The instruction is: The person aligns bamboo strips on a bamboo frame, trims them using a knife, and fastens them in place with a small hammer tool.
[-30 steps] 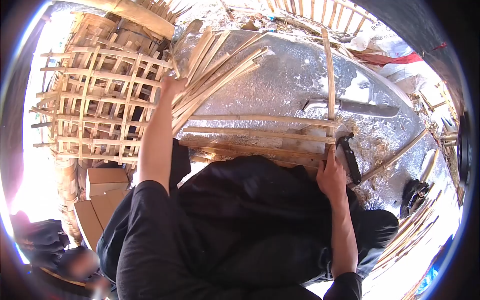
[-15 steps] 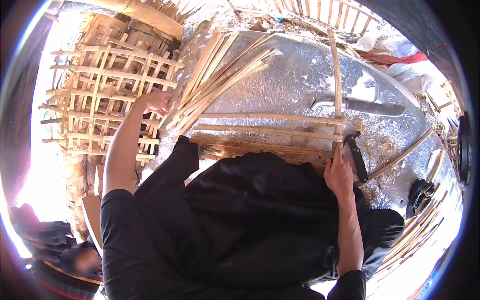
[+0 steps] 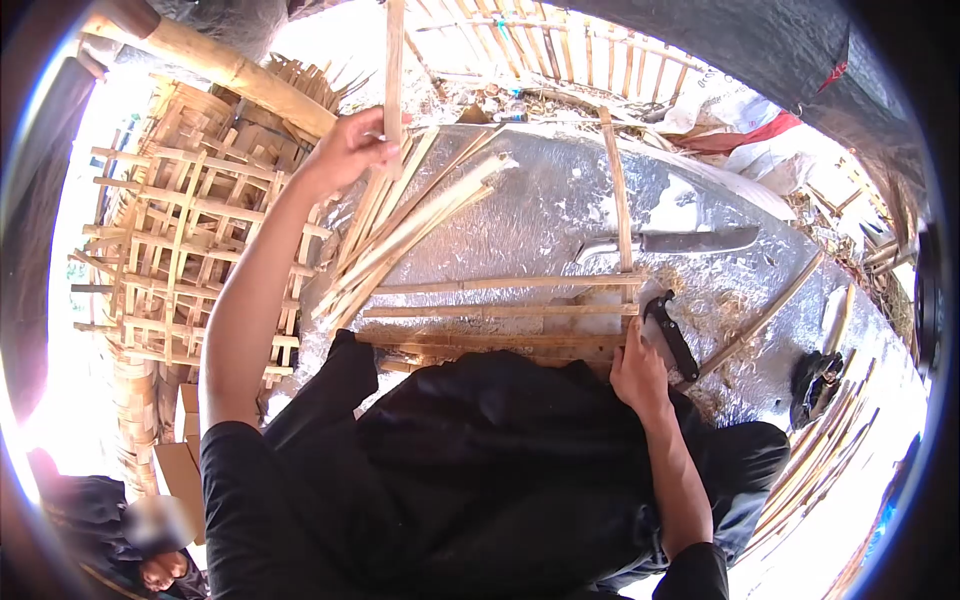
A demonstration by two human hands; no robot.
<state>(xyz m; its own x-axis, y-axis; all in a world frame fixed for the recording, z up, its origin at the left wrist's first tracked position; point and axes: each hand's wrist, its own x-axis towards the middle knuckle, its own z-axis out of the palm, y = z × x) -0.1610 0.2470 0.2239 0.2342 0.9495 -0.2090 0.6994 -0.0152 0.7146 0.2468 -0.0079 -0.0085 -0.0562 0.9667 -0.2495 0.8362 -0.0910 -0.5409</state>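
My left hand (image 3: 345, 155) is closed round a flat bamboo strip (image 3: 393, 70), raised nearly upright above a loose bundle of bamboo strips (image 3: 410, 225). At the near end of a long bamboo strip (image 3: 618, 190), my right hand (image 3: 638, 375) holds on with the index finger stretched along it; the thumb is partly hidden. Two crosswise strips, an upper one (image 3: 500, 286) and a lower one (image 3: 490, 311), meet that long strip at their right ends. Just right of my right hand lies a black-handled tool (image 3: 672, 338). A large knife (image 3: 695, 241) lies beyond, its handle passing by the long strip.
A woven bamboo lattice (image 3: 190, 250) stands at the left under a thick bamboo pole (image 3: 225, 65). Several thin strips (image 3: 815, 460) lie at the lower right, near a dark bundle (image 3: 815, 385). Another person (image 3: 90, 520) is at the lower left. White sacks (image 3: 735, 115) lie at the back right.
My left hand has risen from beside the bundle and now holds up one bamboo strip. My right hand stays at the long strip's end. The view has shifted slightly.
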